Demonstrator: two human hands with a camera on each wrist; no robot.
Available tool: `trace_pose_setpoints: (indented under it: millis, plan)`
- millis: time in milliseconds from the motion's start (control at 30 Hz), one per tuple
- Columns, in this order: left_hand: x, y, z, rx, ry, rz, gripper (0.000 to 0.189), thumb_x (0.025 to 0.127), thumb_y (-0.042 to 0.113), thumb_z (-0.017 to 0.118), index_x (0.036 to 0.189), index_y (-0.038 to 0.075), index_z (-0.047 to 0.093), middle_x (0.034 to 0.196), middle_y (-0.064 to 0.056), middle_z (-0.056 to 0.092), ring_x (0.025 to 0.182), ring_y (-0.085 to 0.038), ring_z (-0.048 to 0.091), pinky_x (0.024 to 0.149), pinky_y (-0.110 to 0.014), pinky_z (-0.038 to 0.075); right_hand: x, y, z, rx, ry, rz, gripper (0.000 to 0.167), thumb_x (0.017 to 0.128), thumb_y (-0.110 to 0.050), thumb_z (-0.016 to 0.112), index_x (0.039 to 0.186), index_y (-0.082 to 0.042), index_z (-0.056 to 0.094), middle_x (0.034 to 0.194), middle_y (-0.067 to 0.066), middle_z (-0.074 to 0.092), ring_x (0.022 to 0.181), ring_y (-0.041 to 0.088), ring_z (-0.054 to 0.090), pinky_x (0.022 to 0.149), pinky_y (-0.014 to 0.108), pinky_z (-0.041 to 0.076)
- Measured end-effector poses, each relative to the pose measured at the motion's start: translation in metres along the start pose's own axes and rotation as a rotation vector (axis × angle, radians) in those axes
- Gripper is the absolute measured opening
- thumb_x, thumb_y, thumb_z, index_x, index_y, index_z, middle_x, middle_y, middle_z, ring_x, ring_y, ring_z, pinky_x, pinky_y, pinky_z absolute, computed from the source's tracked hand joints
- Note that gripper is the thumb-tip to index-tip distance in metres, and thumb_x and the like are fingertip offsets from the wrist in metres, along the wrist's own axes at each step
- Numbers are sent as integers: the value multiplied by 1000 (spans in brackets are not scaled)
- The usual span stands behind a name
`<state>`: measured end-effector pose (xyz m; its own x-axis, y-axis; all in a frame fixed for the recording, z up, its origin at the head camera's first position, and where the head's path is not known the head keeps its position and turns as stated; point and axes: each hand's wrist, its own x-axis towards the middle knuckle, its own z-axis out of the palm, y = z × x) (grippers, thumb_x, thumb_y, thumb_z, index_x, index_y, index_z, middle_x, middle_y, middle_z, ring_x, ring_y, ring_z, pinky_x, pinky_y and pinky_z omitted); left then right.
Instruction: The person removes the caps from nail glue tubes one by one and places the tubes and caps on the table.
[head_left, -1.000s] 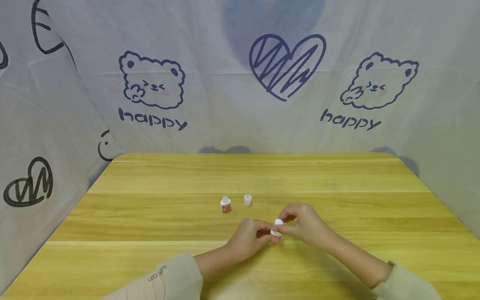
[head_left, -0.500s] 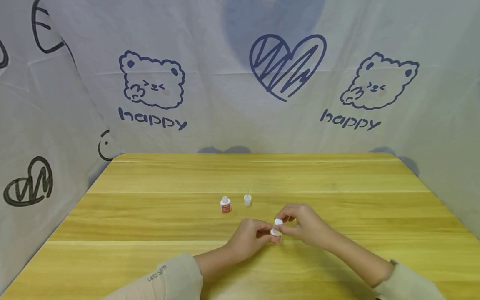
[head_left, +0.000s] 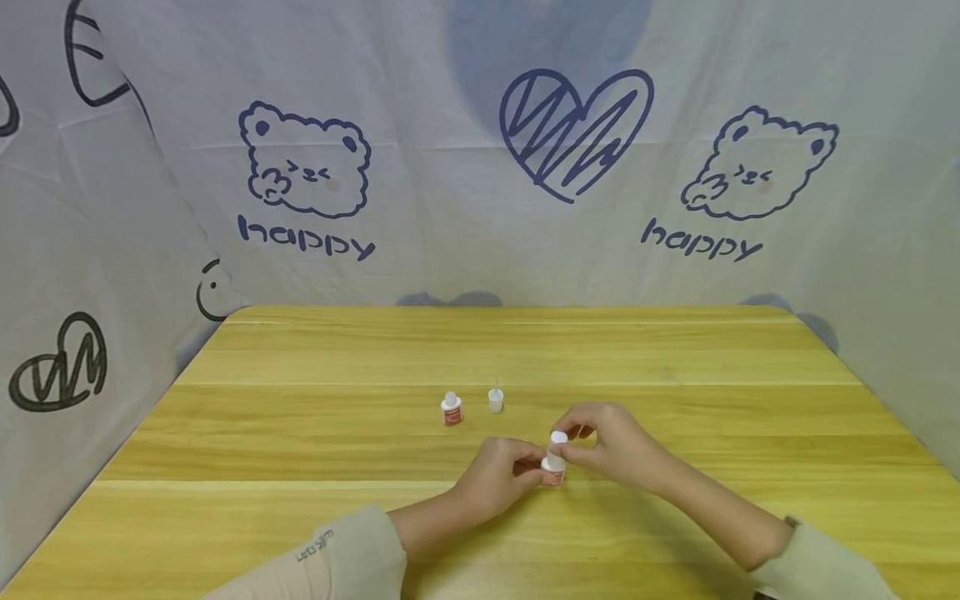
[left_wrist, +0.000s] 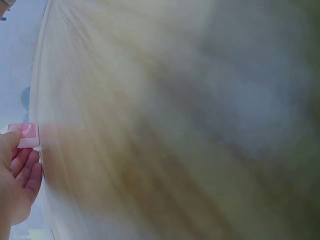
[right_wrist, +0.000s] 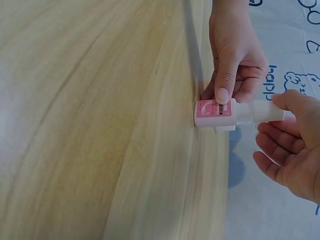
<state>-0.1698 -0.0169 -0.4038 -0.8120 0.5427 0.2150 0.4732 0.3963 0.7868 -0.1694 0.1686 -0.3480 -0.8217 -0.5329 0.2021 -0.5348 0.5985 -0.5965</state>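
In the head view my left hand [head_left: 491,477] holds a small white bottle [head_left: 552,474] with a pink-red label, upright on the table. Its thumb presses the label side of the bottle [right_wrist: 214,113] in the right wrist view. My right hand [head_left: 611,442] pinches a white cap [head_left: 558,438] between thumb and fingers, straight above the bottle. A translucent neck [right_wrist: 244,112] shows between cap and bottle body in the right wrist view. At the left edge of the left wrist view, the left hand [left_wrist: 19,175] covers part of the bottle [left_wrist: 25,134].
Farther back on the wooden table [head_left: 337,450] stands a second bottle [head_left: 452,411] with its translucent neck bare. Beside it a white cap [head_left: 496,401] sits with a thin pin pointing up. A printed cloth [head_left: 435,192] hangs behind the table.
My right hand has risen slightly with the cap, and more of the translucent neck shows beneath it. The left hand and its bottle stay in place.
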Motion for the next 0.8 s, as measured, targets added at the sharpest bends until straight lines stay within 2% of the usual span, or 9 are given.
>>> trace_pose_setpoints:
  millis: [800]
  plan:
    - [0,-1,0,-8,0,-6,15,82,9,68,94,-1,71,92,-13,72,76,-10,68,67,-8,49,-3,1,-7,-3,12,-15,5,83,-15,69,86,-11,69,84,-3,69,77,2,57,72,26,52]
